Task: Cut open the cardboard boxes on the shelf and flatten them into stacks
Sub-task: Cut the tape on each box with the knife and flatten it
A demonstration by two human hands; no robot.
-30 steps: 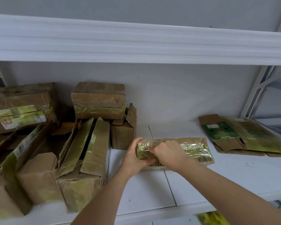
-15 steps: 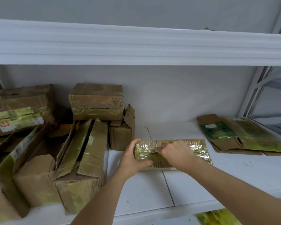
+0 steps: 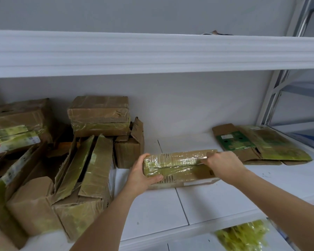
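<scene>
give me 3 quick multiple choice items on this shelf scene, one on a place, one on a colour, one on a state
1. Where does the flattened cardboard stack lie?
A. right end of the white shelf
B. left end
C. upper shelf

2. What colour is the printed panel on that stack?
A. red
B. green
C. blue

3. How is the tape-wrapped brown cardboard box at the centre?
A. flattened
B. untouched
C. held by both hands

Answers: 1 A, it lies at the right end. 2 B, the panel is green. 3 C, the left hand grips its end and the right hand is on its top.
</scene>
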